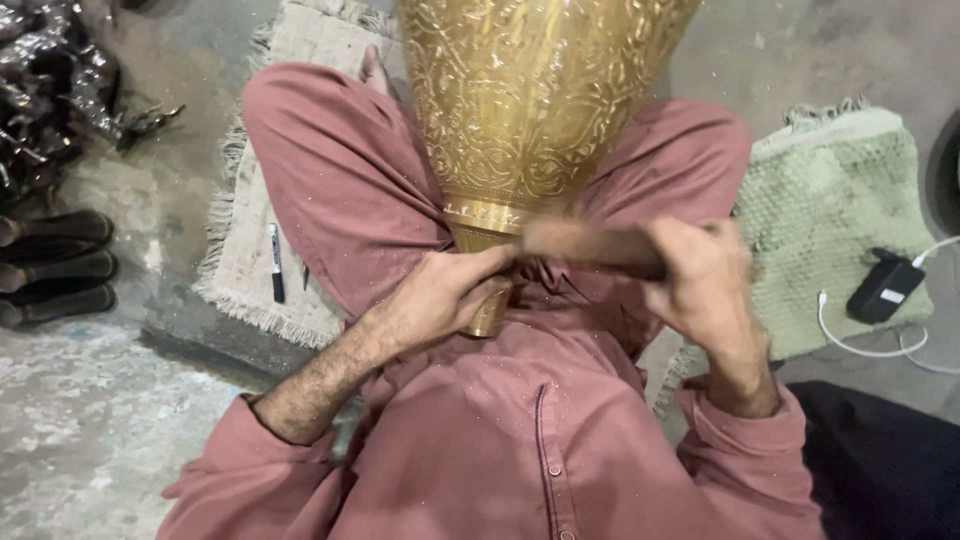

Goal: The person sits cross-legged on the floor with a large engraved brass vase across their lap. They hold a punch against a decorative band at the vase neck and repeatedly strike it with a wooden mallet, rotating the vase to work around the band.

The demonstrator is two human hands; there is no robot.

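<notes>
Between your crossed legs, dead centre, sits the brass vase (525,100), engraved all over, wide body running off frame at 12 o'clock, narrow foot pointing down at your lap. Your left hand (445,295) is at the foot of the vase, fingers (490,262) wrapped closed around the narrow neck just under the banded ring. Your right hand (700,280) sits at 3 o'clock of that, fingers clamped on a wooden tool (590,248) (blurred, can't tell its exact kind); it lies roughly level, its tip reaching toward the vase neck, near your left thumb. Whether the tip touches the brass, can't tell.

Pink sleeves and pink trousers, flecked with fine gold dust. Under your left knee, at 9 o'clock, a fringed beige mat (250,250) with a black marker pen (276,262) lying on it. At 3 o'clock a green knitted mat (850,190), carrying a black charger block (885,288) with a white cable (860,345) looping off it. Far at 10 o'clock, dark shiny metal pieces (50,80) on the concrete floor (90,420); below them, three dark cylinders (55,265) stacked side by side.
</notes>
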